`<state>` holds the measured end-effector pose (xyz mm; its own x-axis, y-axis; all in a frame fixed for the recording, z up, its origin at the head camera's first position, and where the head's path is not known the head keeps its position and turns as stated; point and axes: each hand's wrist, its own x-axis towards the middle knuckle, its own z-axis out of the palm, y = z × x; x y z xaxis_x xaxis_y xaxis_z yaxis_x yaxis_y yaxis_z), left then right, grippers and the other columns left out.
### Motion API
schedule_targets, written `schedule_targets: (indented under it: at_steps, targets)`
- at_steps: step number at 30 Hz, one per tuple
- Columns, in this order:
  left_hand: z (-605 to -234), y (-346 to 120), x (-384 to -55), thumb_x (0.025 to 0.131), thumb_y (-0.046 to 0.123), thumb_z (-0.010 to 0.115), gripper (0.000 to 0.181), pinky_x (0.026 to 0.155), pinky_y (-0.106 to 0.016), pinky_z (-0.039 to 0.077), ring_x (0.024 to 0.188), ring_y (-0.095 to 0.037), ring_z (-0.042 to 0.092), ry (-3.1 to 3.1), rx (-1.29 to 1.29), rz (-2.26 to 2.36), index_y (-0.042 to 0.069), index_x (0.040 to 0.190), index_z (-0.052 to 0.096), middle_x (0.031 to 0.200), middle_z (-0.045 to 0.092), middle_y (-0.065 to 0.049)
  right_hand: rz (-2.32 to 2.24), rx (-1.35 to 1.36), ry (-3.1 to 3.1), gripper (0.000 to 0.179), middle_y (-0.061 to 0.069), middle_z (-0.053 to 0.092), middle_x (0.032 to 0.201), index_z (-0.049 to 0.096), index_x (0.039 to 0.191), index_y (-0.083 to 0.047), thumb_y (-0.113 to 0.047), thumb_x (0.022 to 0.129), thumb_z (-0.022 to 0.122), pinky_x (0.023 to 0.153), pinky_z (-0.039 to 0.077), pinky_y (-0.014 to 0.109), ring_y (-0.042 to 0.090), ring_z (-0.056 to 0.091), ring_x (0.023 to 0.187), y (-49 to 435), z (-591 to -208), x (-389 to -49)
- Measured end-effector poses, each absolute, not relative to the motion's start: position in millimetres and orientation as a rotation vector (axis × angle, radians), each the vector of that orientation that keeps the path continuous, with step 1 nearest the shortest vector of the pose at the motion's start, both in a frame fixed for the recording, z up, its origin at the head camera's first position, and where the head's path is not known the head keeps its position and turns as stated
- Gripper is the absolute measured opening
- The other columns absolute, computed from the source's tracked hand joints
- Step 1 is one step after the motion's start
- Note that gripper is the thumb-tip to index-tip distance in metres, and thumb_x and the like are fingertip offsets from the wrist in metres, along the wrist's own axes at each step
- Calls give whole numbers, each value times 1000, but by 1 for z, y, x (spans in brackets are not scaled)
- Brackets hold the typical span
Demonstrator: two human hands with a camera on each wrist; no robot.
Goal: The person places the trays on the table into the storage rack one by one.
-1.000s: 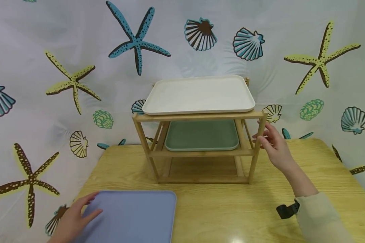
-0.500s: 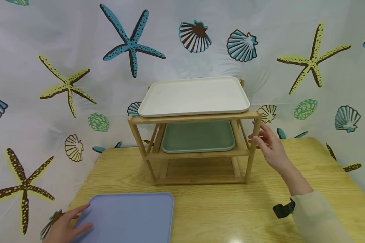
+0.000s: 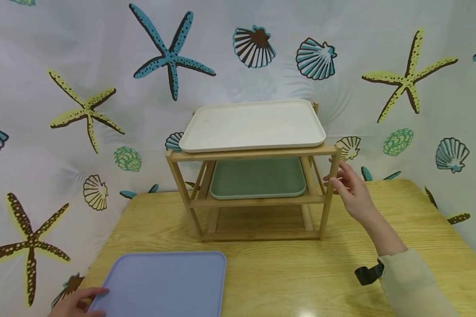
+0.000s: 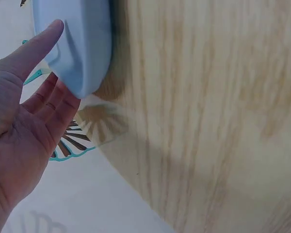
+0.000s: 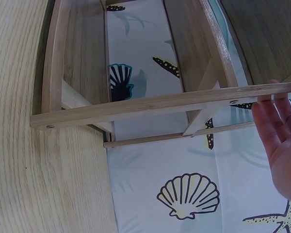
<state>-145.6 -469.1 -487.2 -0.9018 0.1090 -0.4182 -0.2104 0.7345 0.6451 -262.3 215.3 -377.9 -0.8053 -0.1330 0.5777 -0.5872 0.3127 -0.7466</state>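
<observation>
At the table's near left lies a lavender-blue tray (image 3: 166,281). My left hand (image 3: 73,304) is at its left edge; the left wrist view has the thumb over the inner side of the tray (image 4: 89,43) and the fingers at its outer edge. A three-tier wooden rack (image 3: 258,201) stands at the middle back. Its front right post is held between the thumb and fingers of my right hand (image 3: 353,193); some fingertips are hidden behind the post in the right wrist view. On top of the rack sits a white tray (image 3: 254,125), and a green tray (image 3: 258,178) lies on the middle tier.
The rack's bottom tier (image 3: 262,218) is bare wood. Beneath everything is a wood-grain table (image 3: 277,273). A white curtain (image 3: 230,83) printed with starfish and shells hangs behind and at both sides. A black device (image 3: 366,276) is strapped to my right wrist.
My left hand has come down and nearer along the blue tray's left edge, its thumb and fingers closing on that edge. My right hand stays on the rack's post. The view has shifted slightly.
</observation>
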Motion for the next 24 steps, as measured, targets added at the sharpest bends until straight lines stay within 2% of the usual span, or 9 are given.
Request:
schedule_targets:
  at_steps: [4, 8, 11, 13, 16, 21, 24]
  targets:
    - [-489, -469, -145, 85, 36, 76, 64, 71, -43, 54, 87, -28, 67, 2496, -131, 1050, -12, 123, 56, 111, 64, -24, 1514, 642, -2172, 44, 24, 61, 100, 39, 146, -3, -2, 102, 46, 71, 50, 21, 10, 62, 90, 216, -378, -262]
    - [-487, -468, -145, 81, 35, 79, 63, 73, -40, 54, 88, -24, 65, 2489, -191, 1067, -9, 122, 60, 106, 66, -15, 1515, 641, -2166, 45, 24, 61, 101, 38, 146, -4, -1, 102, 45, 71, 50, 21, 8, 62, 90, 216, -378, -261]
    - [-484, -468, -144, 83, 29, 78, 60, 71, -35, 53, 85, -21, 64, 2464, -116, 1107, -12, 122, 59, 104, 67, -11, 1508, 641, -2162, 45, 24, 61, 101, 38, 146, -3, -1, 102, 45, 71, 50, 20, 3, 62, 90, 216, -379, -261]
    - [-484, -469, -144, 84, 26, 77, 58, 70, -32, 53, 82, -19, 64, 2454, -36, 1133, -14, 121, 58, 102, 67, -12, 1507, 642, -2159, 45, 24, 61, 101, 39, 146, -3, -1, 102, 45, 71, 50, 19, 1, 61, 89, 216, -379, -261]
    - [-484, -471, -143, 86, 23, 74, 55, 68, -29, 53, 81, -16, 64, 2439, 45, 1162, -16, 120, 57, 101, 68, -13, 1504, 645, -2151, 44, 26, 60, 100, 39, 145, -2, 0, 102, 46, 70, 50, 20, 5, 62, 89, 215, -379, -262]
    - [-483, -474, -143, 91, 22, 70, 51, 70, -30, 53, 86, -12, 63, 2413, 101, 1175, -16, 121, 56, 109, 65, -17, 1509, 642, -2149, 43, 26, 60, 99, 40, 145, -2, 0, 102, 46, 70, 50, 20, 11, 63, 89, 214, -380, -262]
    - [-481, -476, -144, 92, 21, 68, 49, 72, -34, 52, 91, -16, 61, 2399, 75, 1174, -14, 123, 55, 113, 63, -17, 1516, 639, -2148, 43, 26, 60, 98, 40, 144, -2, -1, 102, 46, 69, 50, 20, 10, 63, 89, 214, -380, -262]
